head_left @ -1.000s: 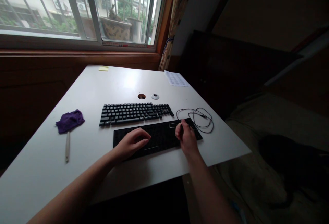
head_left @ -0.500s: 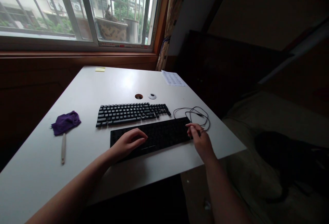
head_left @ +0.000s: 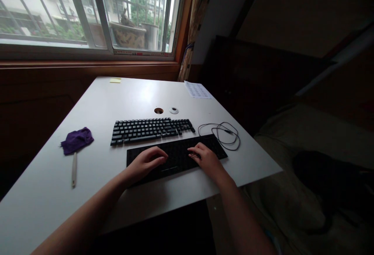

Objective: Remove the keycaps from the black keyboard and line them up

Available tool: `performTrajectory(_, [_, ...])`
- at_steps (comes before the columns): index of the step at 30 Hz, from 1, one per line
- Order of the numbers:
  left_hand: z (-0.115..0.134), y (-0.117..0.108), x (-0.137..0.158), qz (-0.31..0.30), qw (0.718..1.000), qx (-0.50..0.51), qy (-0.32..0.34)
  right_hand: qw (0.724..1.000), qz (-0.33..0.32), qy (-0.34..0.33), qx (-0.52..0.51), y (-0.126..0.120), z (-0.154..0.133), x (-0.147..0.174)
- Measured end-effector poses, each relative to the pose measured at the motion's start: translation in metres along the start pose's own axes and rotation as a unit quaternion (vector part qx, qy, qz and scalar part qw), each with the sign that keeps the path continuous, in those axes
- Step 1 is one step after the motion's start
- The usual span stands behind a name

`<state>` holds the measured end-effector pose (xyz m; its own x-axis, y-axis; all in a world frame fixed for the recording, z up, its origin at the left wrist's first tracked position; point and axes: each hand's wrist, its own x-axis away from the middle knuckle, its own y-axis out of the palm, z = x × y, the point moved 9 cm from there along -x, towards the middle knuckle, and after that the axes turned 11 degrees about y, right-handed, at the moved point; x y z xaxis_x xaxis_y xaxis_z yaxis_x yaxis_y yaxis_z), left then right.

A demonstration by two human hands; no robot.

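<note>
A black keyboard (head_left: 179, 154) lies at a slant near the front of the table, its surface too dark to make out key by key. Over its left half rests my left hand (head_left: 149, 160), the fingers loosely bent and the thumb apart, with nothing seen in it. My right hand (head_left: 206, 159) is over the right half, thumb and forefinger drawn together near the keys. Whatever lies between those fingertips is too small and dark to name. Behind the keyboard, rows of dark keycaps (head_left: 146, 129) are laid out in keyboard order, with an uneven outline.
A thin black cable (head_left: 230, 142) lies coiled to the right. On the white table (head_left: 96, 177) are a purple cloth (head_left: 77, 140) over a pale handle (head_left: 74, 169), a round hole (head_left: 159, 111), its white cover (head_left: 174, 110), a printed sheet (head_left: 197, 90) and yellow sticky notes (head_left: 115, 80).
My right hand has moved left from the keyboard's right end to over its right half, and has turned palm down. My left hand has stayed where it was.
</note>
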<state>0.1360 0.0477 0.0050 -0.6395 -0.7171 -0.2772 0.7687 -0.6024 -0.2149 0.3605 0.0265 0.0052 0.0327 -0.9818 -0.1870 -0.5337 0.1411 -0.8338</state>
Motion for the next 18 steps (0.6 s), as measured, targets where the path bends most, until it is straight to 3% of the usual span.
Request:
performTrajectory(12, [0.002, 0.001, -0.001, -0.002, 1.0, -0.009, 0.006, 0.999, -0.022, 0.007, -0.024, 0.001, -0.001, -0.004])
performTrajectory(18, [0.008, 0.001, -0.001, 0.002, 0.999, -0.029, 0.034, 0.993, -0.009, 0.005, -0.113, -0.015, -0.028, -0.006])
